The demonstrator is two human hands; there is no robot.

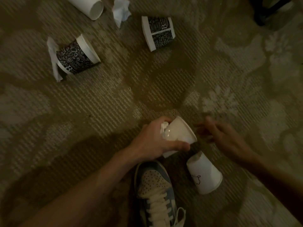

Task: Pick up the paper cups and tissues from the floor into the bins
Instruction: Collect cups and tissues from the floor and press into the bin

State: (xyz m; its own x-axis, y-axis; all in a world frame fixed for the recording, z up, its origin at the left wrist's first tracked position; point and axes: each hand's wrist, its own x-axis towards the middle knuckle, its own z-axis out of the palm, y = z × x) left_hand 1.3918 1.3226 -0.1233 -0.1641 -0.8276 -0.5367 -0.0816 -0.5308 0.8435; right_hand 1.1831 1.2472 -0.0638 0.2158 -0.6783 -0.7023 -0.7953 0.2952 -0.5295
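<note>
The left hand (154,141) grips a white paper cup (180,133) and a tissue (164,126) low by the floor (98,112), the right hand (226,138) is open and empty, so next it should likely grab the other cup (205,174) beside the shoe (154,185).

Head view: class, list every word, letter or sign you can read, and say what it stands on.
"B": on the right black cup; its other lettering is blurred.
"B": on the left black cup; the rest is unreadable.
No words: the white cup by the shoe bears only a line drawing.
Too small to read: a faint mark on the held cup.
</note>
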